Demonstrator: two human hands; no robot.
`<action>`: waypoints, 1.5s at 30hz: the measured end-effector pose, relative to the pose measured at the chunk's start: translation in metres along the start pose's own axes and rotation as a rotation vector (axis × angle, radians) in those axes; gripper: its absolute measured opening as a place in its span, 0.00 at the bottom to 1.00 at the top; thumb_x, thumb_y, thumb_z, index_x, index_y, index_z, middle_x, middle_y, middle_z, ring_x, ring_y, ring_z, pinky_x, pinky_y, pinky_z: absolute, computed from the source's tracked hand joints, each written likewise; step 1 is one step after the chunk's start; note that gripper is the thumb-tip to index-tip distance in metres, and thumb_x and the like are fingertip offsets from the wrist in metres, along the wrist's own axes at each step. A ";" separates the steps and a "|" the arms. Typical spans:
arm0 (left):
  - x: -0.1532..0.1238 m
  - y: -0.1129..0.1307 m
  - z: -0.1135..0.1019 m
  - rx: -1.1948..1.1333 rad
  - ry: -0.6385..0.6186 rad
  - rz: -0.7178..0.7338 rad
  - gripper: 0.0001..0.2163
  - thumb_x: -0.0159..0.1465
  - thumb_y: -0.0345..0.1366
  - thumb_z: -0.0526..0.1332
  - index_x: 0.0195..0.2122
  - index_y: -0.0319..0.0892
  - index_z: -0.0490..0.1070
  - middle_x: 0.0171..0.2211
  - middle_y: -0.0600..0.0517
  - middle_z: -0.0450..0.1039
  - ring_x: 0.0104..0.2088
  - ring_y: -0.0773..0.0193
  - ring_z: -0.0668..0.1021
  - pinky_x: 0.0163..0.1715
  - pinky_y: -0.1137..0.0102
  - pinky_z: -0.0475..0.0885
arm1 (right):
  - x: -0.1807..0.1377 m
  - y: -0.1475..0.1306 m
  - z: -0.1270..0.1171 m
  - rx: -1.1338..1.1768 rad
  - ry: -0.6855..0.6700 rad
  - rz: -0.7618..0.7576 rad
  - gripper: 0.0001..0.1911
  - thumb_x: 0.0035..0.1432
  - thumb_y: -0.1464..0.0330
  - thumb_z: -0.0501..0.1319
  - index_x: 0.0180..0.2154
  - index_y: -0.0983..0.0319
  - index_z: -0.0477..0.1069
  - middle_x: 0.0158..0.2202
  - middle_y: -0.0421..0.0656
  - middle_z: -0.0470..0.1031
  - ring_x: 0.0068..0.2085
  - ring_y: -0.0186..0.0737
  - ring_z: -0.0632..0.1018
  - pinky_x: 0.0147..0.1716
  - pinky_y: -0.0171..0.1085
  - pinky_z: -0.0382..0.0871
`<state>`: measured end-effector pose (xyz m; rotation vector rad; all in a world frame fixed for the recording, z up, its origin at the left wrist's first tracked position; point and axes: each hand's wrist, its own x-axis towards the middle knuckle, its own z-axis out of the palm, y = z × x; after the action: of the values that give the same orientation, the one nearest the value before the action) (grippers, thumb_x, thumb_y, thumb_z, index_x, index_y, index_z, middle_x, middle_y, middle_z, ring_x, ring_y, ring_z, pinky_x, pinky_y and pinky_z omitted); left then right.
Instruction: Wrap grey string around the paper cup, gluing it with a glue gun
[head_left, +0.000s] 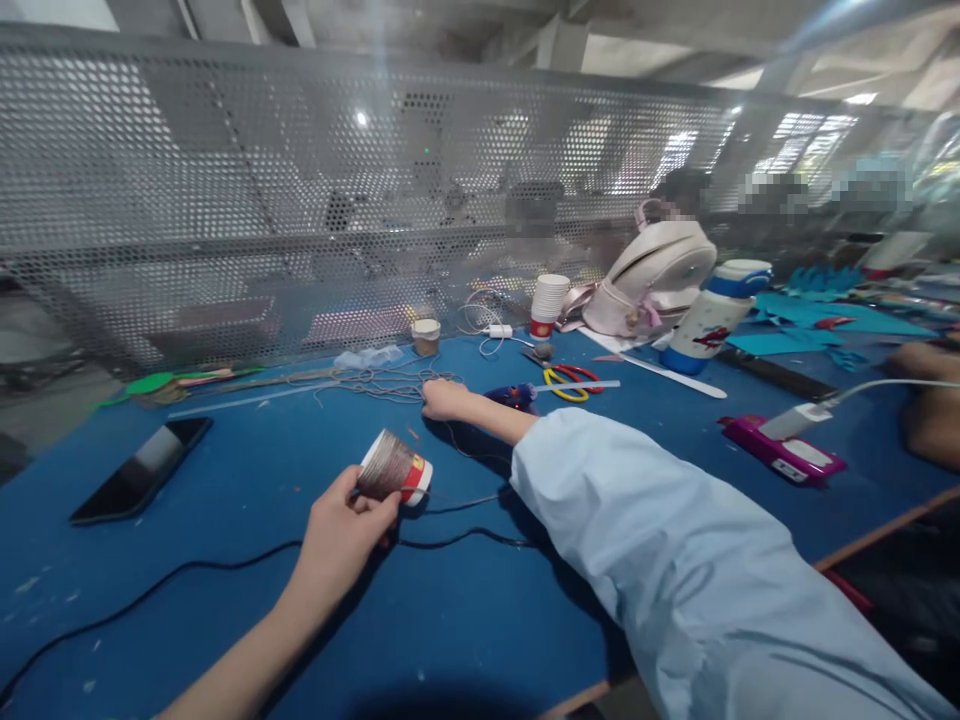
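Observation:
My left hand [341, 535] is closed around a paper cup [394, 468] that is wrapped in brown string and held on its side, its red-and-white rim pointing right. My right hand [444, 398], in a light blue sleeve, reaches forward over the blue table [225, 560] and rests with curled fingers on a loose tangle of string [390, 385]. A blue glue gun [512, 396] lies just right of that hand. A strand runs from the cup toward the tangle.
A black phone [142, 482] lies at left and a black cable [187, 575] crosses the near table. Scissors [568, 381], a stack of cups [549, 305], a pink bag [651, 280], a bottle [712, 318] and a magenta device [784, 452] sit right. Perforated metal screen behind. Another person's arm [930, 400] at far right.

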<state>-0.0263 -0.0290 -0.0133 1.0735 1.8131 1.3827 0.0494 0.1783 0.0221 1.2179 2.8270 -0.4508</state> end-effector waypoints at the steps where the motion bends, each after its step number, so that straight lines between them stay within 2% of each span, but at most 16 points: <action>1: 0.000 0.000 0.000 0.005 -0.007 -0.004 0.11 0.50 0.41 0.64 0.27 0.43 0.63 0.13 0.61 0.66 0.15 0.70 0.68 0.17 0.75 0.64 | -0.001 0.000 -0.001 0.026 -0.001 -0.008 0.17 0.63 0.63 0.59 0.50 0.66 0.68 0.49 0.48 0.71 0.46 0.42 0.75 0.44 0.45 0.73; 5: -0.002 -0.003 0.004 0.016 -0.058 -0.012 0.11 0.49 0.42 0.63 0.27 0.44 0.61 0.13 0.61 0.66 0.14 0.70 0.68 0.17 0.75 0.62 | -0.027 0.001 -0.025 0.194 0.076 -0.091 0.09 0.59 0.69 0.59 0.32 0.69 0.73 0.30 0.45 0.75 0.34 0.37 0.76 0.32 0.32 0.69; 8: -0.004 -0.005 0.006 0.015 -0.083 -0.006 0.11 0.50 0.42 0.63 0.27 0.44 0.62 0.14 0.60 0.67 0.14 0.70 0.68 0.17 0.75 0.63 | -0.061 0.007 -0.061 0.393 0.189 -0.141 0.09 0.60 0.71 0.52 0.32 0.65 0.68 0.28 0.42 0.74 0.23 0.27 0.70 0.22 0.28 0.63; 11: -0.004 -0.004 0.006 0.021 -0.079 0.007 0.11 0.50 0.42 0.63 0.28 0.43 0.63 0.14 0.60 0.68 0.14 0.70 0.69 0.17 0.74 0.64 | -0.105 0.014 -0.099 1.037 0.347 -0.204 0.06 0.52 0.77 0.56 0.26 0.63 0.61 0.22 0.36 0.70 0.16 0.21 0.60 0.17 0.28 0.55; 13: -0.004 -0.004 0.005 0.027 -0.069 0.014 0.11 0.50 0.42 0.63 0.29 0.43 0.64 0.14 0.60 0.68 0.15 0.69 0.69 0.17 0.74 0.64 | -0.139 0.019 -0.119 1.190 0.395 -0.203 0.06 0.53 0.78 0.55 0.29 0.62 0.61 0.20 0.31 0.67 0.15 0.20 0.58 0.18 0.27 0.52; 18: 0.000 -0.006 0.002 0.040 -0.053 0.019 0.12 0.50 0.42 0.64 0.30 0.42 0.65 0.15 0.59 0.69 0.15 0.69 0.70 0.18 0.75 0.64 | -0.233 0.041 -0.137 1.110 0.599 -0.093 0.13 0.61 0.77 0.43 0.29 0.62 0.61 0.17 0.29 0.63 0.13 0.16 0.58 0.19 0.32 0.42; 20: 0.002 -0.006 0.002 0.050 -0.052 0.016 0.12 0.50 0.41 0.64 0.30 0.42 0.65 0.15 0.59 0.70 0.16 0.68 0.70 0.18 0.74 0.65 | -0.262 0.059 -0.133 0.974 0.673 -0.126 0.10 0.61 0.73 0.49 0.28 0.61 0.63 0.18 0.31 0.65 0.13 0.16 0.59 0.18 0.32 0.42; 22: 0.003 -0.005 0.002 0.073 -0.046 0.019 0.11 0.50 0.41 0.64 0.30 0.42 0.66 0.16 0.58 0.70 0.16 0.68 0.71 0.18 0.74 0.65 | -0.277 0.079 -0.127 0.774 0.614 -0.115 0.05 0.56 0.68 0.59 0.28 0.60 0.67 0.19 0.33 0.68 0.15 0.19 0.64 0.18 0.30 0.48; 25: 0.004 -0.003 0.002 0.102 -0.030 0.027 0.11 0.51 0.41 0.64 0.32 0.42 0.67 0.17 0.58 0.71 0.17 0.67 0.72 0.19 0.74 0.66 | -0.270 0.106 -0.113 0.331 0.303 -0.011 0.05 0.57 0.66 0.60 0.34 0.60 0.73 0.26 0.40 0.75 0.25 0.30 0.74 0.25 0.32 0.62; 27: 0.003 -0.001 0.002 0.117 -0.013 0.035 0.12 0.50 0.42 0.65 0.32 0.42 0.67 0.17 0.58 0.71 0.17 0.66 0.73 0.20 0.73 0.67 | -0.255 0.114 -0.100 -0.052 0.077 0.060 0.09 0.60 0.69 0.57 0.41 0.61 0.74 0.34 0.46 0.78 0.32 0.37 0.77 0.31 0.36 0.66; 29: 0.002 0.000 0.001 0.146 0.005 0.040 0.12 0.50 0.42 0.65 0.32 0.43 0.68 0.17 0.58 0.72 0.18 0.66 0.73 0.21 0.73 0.67 | -0.239 0.112 -0.085 -0.455 0.024 0.198 0.11 0.61 0.69 0.56 0.42 0.66 0.74 0.35 0.53 0.78 0.34 0.45 0.78 0.32 0.40 0.65; 31: 0.000 0.002 0.000 0.180 0.023 0.043 0.12 0.50 0.42 0.65 0.31 0.43 0.68 0.17 0.57 0.72 0.18 0.66 0.74 0.22 0.73 0.67 | -0.227 0.100 -0.071 -0.653 0.016 0.279 0.13 0.63 0.69 0.54 0.40 0.68 0.74 0.34 0.56 0.77 0.34 0.51 0.79 0.29 0.40 0.63; 33: -0.002 0.005 -0.001 0.199 0.039 0.036 0.12 0.50 0.42 0.65 0.31 0.42 0.69 0.17 0.57 0.72 0.19 0.66 0.74 0.22 0.72 0.68 | -0.220 0.083 -0.059 -0.626 -0.002 0.142 0.14 0.64 0.67 0.52 0.38 0.65 0.75 0.32 0.52 0.78 0.32 0.49 0.79 0.28 0.38 0.61; 36: -0.002 0.009 0.001 0.156 0.038 0.012 0.13 0.50 0.42 0.66 0.33 0.42 0.69 0.18 0.57 0.73 0.19 0.66 0.74 0.22 0.72 0.68 | -0.207 0.058 -0.047 -0.382 0.022 -0.162 0.12 0.64 0.64 0.54 0.40 0.60 0.75 0.33 0.46 0.79 0.34 0.43 0.78 0.30 0.35 0.60; 38: 0.000 0.012 0.004 0.111 0.028 -0.008 0.13 0.50 0.41 0.66 0.33 0.42 0.69 0.18 0.57 0.72 0.18 0.66 0.73 0.21 0.73 0.68 | -0.192 0.048 -0.039 -0.206 0.045 -0.284 0.11 0.63 0.64 0.56 0.41 0.59 0.75 0.35 0.44 0.79 0.35 0.40 0.78 0.31 0.34 0.60; 45: 0.008 0.015 0.014 0.093 -0.023 -0.051 0.11 0.52 0.41 0.66 0.32 0.42 0.67 0.16 0.59 0.70 0.16 0.70 0.70 0.18 0.76 0.64 | -0.140 0.046 0.005 0.400 0.085 -0.268 0.09 0.60 0.67 0.59 0.31 0.65 0.74 0.26 0.39 0.74 0.27 0.30 0.70 0.28 0.31 0.59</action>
<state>-0.0153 -0.0136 -0.0029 1.0785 1.8911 1.2621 0.1792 0.1081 0.0253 0.9151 3.0848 -1.0433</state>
